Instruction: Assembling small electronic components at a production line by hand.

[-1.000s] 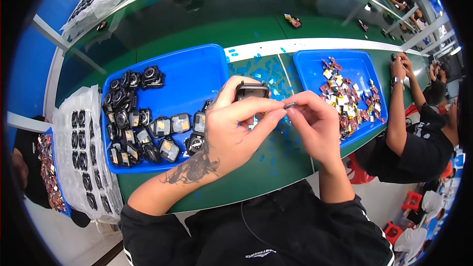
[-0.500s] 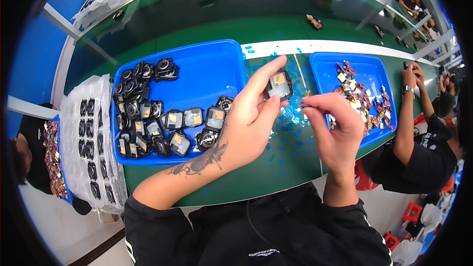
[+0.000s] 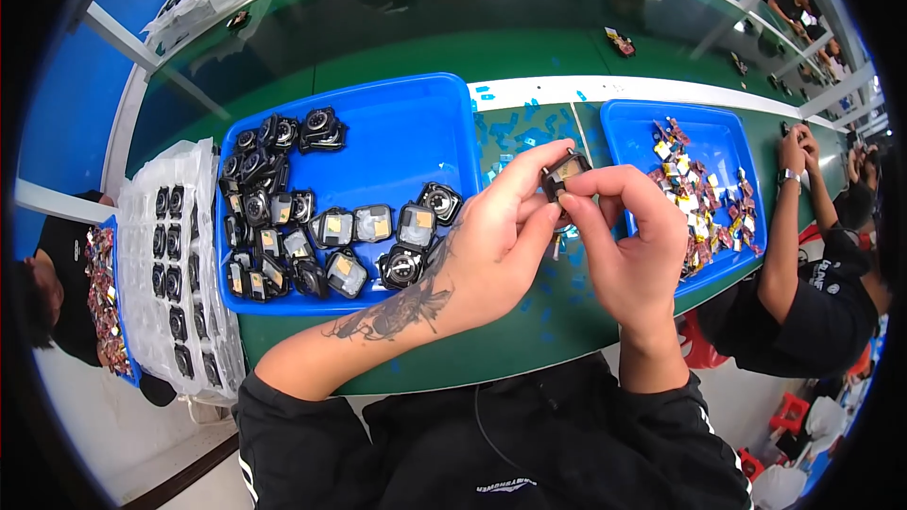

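Note:
My left hand (image 3: 496, 241) and my right hand (image 3: 628, 246) meet over the green table and both pinch one small black square housing (image 3: 565, 172) with a pale face. It sits between the fingertips, raised above the strip between two blue trays. The left blue tray (image 3: 416, 123) holds several similar black housings (image 3: 283, 227), some round-lensed, some with pale square faces. The right blue tray (image 3: 718, 146) holds a heap of small mixed-colour pieces (image 3: 694, 194).
Small blue film scraps (image 3: 515, 132) litter the green table between the trays. A clear blister pack of black parts (image 3: 175, 264) lies at the left edge. A person in black (image 3: 812, 264) works at the right, another sits at the far left.
My right hand has come back to the housing and now grips it with the left. Both hands sit slightly lower and further right than before.

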`<state>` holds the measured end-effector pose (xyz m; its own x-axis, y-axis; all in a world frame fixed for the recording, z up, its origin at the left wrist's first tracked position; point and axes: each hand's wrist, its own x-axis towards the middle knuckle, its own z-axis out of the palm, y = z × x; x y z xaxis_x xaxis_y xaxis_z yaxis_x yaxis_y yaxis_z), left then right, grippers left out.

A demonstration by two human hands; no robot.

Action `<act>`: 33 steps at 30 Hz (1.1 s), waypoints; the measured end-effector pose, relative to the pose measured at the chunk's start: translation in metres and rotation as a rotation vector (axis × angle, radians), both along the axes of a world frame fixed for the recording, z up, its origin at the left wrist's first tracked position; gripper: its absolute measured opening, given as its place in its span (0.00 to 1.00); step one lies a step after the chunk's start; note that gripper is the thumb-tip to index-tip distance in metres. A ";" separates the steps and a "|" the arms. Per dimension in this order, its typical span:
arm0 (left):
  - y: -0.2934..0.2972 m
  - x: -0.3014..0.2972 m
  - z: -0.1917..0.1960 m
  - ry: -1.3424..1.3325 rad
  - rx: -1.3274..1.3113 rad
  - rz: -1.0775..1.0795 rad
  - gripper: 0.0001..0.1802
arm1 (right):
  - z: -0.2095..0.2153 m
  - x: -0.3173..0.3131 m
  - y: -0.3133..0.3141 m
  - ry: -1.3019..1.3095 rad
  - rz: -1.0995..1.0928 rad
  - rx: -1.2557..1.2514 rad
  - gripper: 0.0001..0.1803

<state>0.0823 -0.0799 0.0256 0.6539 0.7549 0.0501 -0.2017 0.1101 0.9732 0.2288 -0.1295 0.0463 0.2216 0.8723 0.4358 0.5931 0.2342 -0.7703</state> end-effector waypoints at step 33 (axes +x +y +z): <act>0.005 0.002 0.005 -0.157 -0.037 0.071 0.30 | -0.010 0.021 -0.013 0.604 0.151 -0.063 0.15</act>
